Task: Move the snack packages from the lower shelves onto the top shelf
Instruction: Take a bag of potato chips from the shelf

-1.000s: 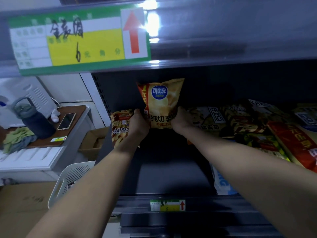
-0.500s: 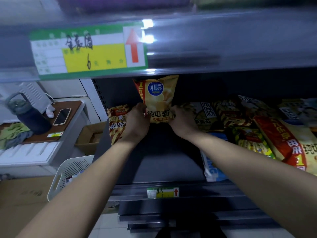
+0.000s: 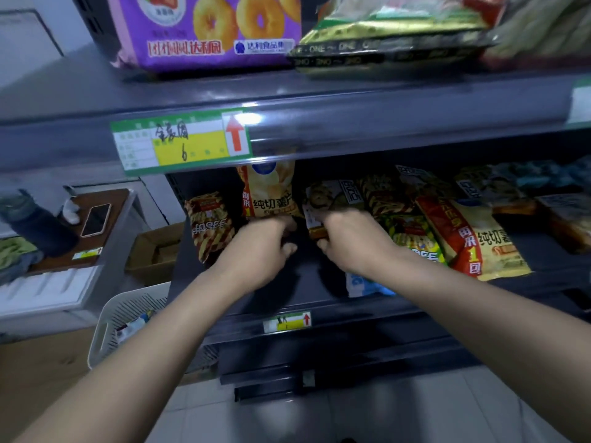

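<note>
Under the shelf lip (image 3: 383,135) the left hand (image 3: 262,247) pinches the chip bag (image 3: 271,193), right hand's (image 3: 351,241) grip unclear; its top may snag.

A: Where is the lower shelf (image 3: 287,292) open?
B: A bare dark strip runs from its front edge back, between the striped bag (image 3: 208,225) on the left and the blue-white package (image 3: 364,284) on the right. Both forearms reach in through it.
A: Overhead?
B: The lip of the top shelf (image 3: 383,123) overhangs; it hides the top of the upright chip bag (image 3: 271,196).
A: And on top?
B: The purple doughnut package (image 3: 208,30) and the dark gold package (image 3: 383,46) fill the middle and right. Bare shelf shows left of the purple one.
A: Right of the strip?
B: Overlapping packages (image 3: 463,238) crowd it.
</note>
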A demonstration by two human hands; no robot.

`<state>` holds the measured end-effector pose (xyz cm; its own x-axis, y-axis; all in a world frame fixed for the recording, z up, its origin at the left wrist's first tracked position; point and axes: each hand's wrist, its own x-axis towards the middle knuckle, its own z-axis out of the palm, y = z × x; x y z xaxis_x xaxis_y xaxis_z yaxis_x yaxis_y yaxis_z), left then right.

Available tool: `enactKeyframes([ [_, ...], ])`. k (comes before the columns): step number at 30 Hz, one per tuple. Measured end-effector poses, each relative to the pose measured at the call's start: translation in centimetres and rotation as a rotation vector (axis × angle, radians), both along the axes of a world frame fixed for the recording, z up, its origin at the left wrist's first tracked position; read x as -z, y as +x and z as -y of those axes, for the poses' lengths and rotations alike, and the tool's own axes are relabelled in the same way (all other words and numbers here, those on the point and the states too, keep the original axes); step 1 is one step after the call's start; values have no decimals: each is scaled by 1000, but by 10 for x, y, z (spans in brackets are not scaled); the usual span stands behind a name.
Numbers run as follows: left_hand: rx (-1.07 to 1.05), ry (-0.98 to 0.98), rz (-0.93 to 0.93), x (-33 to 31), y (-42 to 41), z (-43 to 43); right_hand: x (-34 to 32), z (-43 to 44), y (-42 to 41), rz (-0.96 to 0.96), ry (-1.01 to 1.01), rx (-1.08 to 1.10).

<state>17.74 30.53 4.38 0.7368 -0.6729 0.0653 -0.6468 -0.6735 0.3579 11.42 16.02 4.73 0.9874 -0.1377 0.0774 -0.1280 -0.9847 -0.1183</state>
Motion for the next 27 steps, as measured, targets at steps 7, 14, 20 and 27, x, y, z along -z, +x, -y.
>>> enactKeyframes([
  [7, 115, 82, 136, -62, -73, 13, -55, 7, -73, 99, -124, -114],
  [14, 146, 127, 322, -132, -158, 51, -119, 47, -163, 219, -211, -154],
  [20, 158, 15, 458, -197, -216, 107, -182, 115, -229, 345, -200, -38],
  [27, 160, -105, 520, -236, -253, 180, -223, 192, -272, 395, -169, 120],
])
